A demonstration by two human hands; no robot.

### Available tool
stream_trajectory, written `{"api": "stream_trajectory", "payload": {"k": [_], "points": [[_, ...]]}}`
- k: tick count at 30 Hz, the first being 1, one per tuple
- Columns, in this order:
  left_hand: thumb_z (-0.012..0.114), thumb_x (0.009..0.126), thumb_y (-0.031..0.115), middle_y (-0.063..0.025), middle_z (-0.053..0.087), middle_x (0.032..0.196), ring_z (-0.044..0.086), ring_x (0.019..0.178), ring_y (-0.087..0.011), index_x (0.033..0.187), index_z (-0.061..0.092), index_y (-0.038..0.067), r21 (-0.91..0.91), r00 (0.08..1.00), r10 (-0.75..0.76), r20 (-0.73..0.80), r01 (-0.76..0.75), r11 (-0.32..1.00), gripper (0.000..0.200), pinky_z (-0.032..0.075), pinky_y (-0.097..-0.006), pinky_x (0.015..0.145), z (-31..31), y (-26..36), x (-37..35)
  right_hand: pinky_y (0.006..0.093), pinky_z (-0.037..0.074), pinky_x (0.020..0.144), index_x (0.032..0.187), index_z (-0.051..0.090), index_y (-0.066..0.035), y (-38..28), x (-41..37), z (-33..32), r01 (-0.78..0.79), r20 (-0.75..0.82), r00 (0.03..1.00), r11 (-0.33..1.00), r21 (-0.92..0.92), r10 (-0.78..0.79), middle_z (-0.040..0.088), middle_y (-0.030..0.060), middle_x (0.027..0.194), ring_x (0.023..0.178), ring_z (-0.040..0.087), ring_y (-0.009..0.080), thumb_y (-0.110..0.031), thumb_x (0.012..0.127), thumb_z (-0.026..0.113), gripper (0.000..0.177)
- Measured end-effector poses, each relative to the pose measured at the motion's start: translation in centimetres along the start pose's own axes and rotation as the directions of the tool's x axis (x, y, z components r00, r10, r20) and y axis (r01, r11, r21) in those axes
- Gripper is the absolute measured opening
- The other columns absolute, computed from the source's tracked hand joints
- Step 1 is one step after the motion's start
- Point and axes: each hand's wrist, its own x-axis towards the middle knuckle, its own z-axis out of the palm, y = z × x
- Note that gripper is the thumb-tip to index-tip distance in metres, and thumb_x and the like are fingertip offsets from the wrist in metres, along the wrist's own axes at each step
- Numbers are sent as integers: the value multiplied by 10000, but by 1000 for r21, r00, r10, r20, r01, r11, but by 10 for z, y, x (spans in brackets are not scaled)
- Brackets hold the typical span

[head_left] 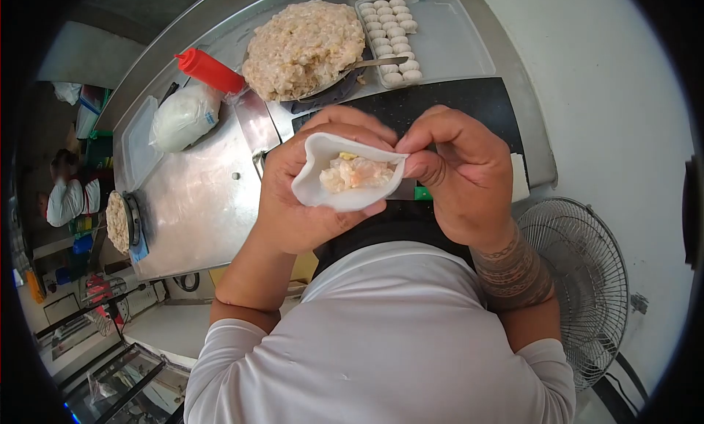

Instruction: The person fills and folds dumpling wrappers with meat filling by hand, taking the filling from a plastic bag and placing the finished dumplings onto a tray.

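A white dough wrapper (312,191) lies cupped in my left hand (286,196), whose fingers curl round it from below and behind. Pale, chunky filling (357,173) with a yellow bit sits inside the wrapper, which is open at the top. My right hand (469,167) pinches the wrapper's right edge between thumb and forefinger, where it comes to a point. Beyond my hands is a large mound of the same kind of filling (304,46), with a flat metal spatula (378,62) stuck in its right side.
Round white dumplings (392,35) stand in rows on a clear tray (455,42). A black board (469,101) lies behind my hands. Leftward are a red squeeze bottle (210,70), a white bag (187,117) and another filling container (117,222). A fan (579,284) stands right; another person (70,196) is far left.
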Motion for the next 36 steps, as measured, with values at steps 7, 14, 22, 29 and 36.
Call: {"api": "stream_trajectory", "payload": {"k": [7, 14, 22, 29, 36], "points": [[869, 814, 173, -132, 637, 1193, 632, 1073, -200, 1202, 616, 12, -370, 959, -157, -235, 61, 927, 490, 520, -333, 944, 18, -11, -8, 288, 521, 762, 988, 710, -21, -6, 6, 4, 192, 49, 981, 941, -277, -185, 669, 73, 934, 838, 631, 159, -119, 902, 784, 150], [849, 826, 119, -130, 660, 1146, 629, 1061, -203, 1124, 675, 14, -253, 964, -44, -264, -25, 967, 361, 512, -345, 945, 11, -9, -1, 286, 483, 837, 997, 657, -2, -3, 10, 5, 75, 89, 994, 984, -163, -61, 623, 83, 1004, 910, 590, 162, -113, 958, 725, 135], [835, 854, 98, -131, 663, 1135, 636, 1042, -201, 1120, 683, 20, -306, 949, -135, -285, 43, 951, 317, 519, -328, 929, 8, -3, -10, 294, 519, 743, 949, 681, -17, -12, 16, 17, 154, -25, 986, 970, -189, -162, 672, 91, 958, 836, 639, 194, -82, 900, 775, 124], [855, 812, 46, -159, 664, 1165, 652, 1016, -180, 1108, 673, 37, -325, 940, -40, -339, -77, 942, 347, 557, -312, 874, 15, -10, -8, 290, 515, 722, 946, 688, -11, -11, 20, 15, 151, 76, 988, 952, -267, -135, 675, 92, 890, 798, 642, 205, -53, 891, 764, 102], [792, 897, 114, -149, 656, 1167, 648, 810, -119, 1108, 668, 22, -344, 954, -103, -280, 0, 939, 261, 541, -216, 615, 3, -6, -14, 280, 499, 796, 965, 669, 11, -20, 22, 26, 126, 58, 992, 951, -281, -114, 643, 90, 957, 859, 605, 160, -21, 925, 734, 82]]}}
